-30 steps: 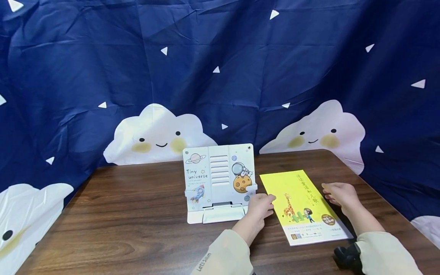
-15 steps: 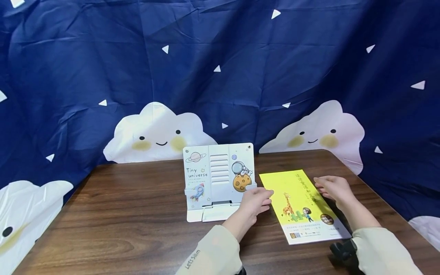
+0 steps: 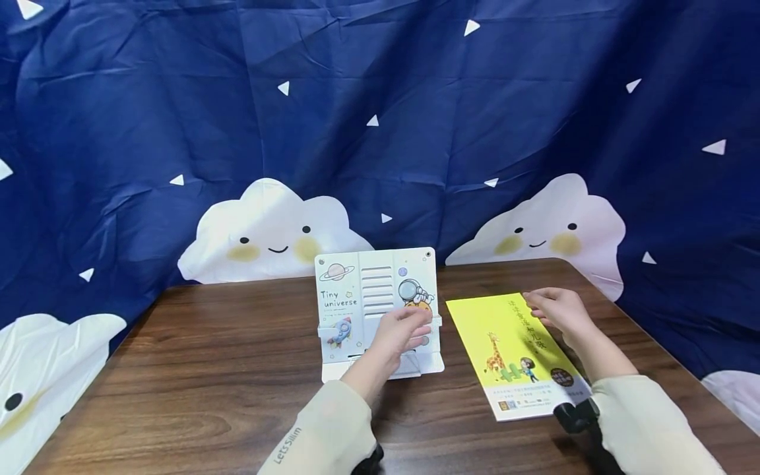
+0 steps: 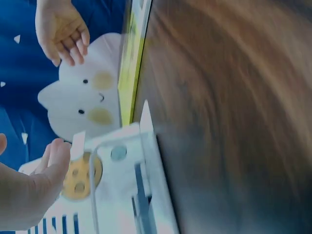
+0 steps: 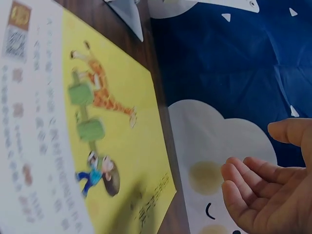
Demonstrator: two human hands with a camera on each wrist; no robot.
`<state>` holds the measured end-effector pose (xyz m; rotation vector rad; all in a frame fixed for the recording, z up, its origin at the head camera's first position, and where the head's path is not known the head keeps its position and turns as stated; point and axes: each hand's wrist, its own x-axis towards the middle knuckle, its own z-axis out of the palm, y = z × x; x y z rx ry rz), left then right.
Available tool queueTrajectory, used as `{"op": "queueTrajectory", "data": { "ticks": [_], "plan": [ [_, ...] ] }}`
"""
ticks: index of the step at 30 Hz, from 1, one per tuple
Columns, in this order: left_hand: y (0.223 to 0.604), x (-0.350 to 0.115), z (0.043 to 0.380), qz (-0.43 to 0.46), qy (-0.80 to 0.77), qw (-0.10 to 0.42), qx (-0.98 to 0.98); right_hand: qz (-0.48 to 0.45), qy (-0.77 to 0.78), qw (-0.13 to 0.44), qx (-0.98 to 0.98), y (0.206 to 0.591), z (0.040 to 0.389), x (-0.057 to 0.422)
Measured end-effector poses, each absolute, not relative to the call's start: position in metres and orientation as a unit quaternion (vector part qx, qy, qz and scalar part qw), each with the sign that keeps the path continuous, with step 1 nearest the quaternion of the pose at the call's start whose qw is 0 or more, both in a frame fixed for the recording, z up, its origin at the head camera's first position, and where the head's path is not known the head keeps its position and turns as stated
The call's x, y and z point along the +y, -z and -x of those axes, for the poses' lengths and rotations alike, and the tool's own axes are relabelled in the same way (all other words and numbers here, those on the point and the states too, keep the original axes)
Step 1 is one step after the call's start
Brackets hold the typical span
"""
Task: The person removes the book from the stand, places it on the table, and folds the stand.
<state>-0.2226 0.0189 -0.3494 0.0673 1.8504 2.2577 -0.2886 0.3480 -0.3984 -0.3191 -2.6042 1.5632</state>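
A white book stand with a "Tiny universe" print, a rocket and an astronaut stands tilted back on the table. My left hand is in front of its right half and hides part of the print. In the left wrist view the left fingers are extended and hold nothing. A yellow book with a giraffe and a child on its cover lies flat to the right of the stand. Above the book's far right corner hovers my right hand, its fingers loosely bent, gripping nothing; the right wrist view shows it apart from the cover.
The brown wooden table has its back edge against a dark blue curtain printed with white clouds and triangles. A black device is strapped at the right wrist, over the book's near right corner.
My left hand has moved left from beside the book to in front of the stand. The right hand has moved away from me and left, toward the book's far corner.
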Motion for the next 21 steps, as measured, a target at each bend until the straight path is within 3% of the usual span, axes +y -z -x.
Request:
{"op": "queueTrajectory", "data": {
  "ticks": [4,11,21],
  "plan": [
    [0.346,0.003,0.227,-0.02,-0.766,0.095,0.635,0.082,-0.496,0.063,-0.862,0.409,0.305,0.349],
    [0.339,-0.014,0.229,0.003,-0.768,0.051,0.638,0.052,-0.508,0.046,-0.858,0.322,0.244,0.279],
    [0.333,-0.039,0.231,-0.023,-0.751,0.015,0.66,0.013,-0.519,0.056,-0.853,0.314,0.245,0.255]
  ]
}}
